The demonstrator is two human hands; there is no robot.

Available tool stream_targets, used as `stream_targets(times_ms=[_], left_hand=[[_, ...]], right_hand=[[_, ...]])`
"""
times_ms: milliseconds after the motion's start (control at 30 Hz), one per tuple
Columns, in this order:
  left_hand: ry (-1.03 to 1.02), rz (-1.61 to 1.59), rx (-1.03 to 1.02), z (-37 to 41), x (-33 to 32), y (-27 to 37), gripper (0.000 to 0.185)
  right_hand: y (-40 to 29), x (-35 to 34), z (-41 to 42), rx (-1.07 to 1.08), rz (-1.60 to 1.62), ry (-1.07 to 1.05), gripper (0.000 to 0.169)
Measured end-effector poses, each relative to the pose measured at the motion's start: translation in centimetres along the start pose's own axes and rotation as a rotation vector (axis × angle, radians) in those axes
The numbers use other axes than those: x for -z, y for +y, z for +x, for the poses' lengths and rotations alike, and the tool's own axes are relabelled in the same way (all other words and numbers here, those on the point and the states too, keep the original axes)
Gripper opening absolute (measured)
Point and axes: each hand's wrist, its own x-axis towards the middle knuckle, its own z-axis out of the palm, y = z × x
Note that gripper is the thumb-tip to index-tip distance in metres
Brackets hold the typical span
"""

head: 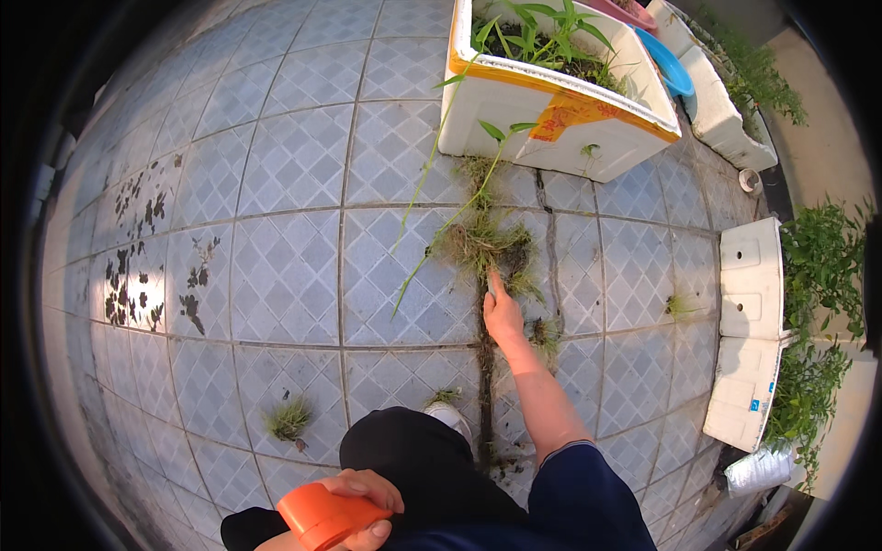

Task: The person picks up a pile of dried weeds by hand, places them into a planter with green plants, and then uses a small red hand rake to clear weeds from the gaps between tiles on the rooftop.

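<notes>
My right hand (504, 317) reaches down to a clump of uprooted-looking grass (486, 241) with dry roots and dark soil. Its fingertips meet the lower edge of the clump, over a dark, soil-filled joint (486, 386) between floor tiles. A narrow greyish strip shows along the fingers, too small to tell whether it is a tool. Close to my body, my left hand (368, 490) grips a rounded orange plastic object (327, 513) above my dark-trousered knee. Two long green stems (451, 210) trail across the tiles beside the clump.
A white foam box (551, 124) with leafy plants stands just ahead. More foam planters (744, 330) line the right side, near a blue basin (665, 62). Small grass tufts (288, 418) dot the tiles. Dark leaf-like pieces (138, 275) lie at left.
</notes>
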Motion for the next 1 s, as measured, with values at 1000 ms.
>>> stream_targets(times_ms=[1000], left_hand=[[0.307, 0.016, -0.077, 2.1, 0.9, -3.2, 0.06]], right_hand=[[-4.4, -0.7, 6.1, 0.054, -0.051, -0.048, 0.057]])
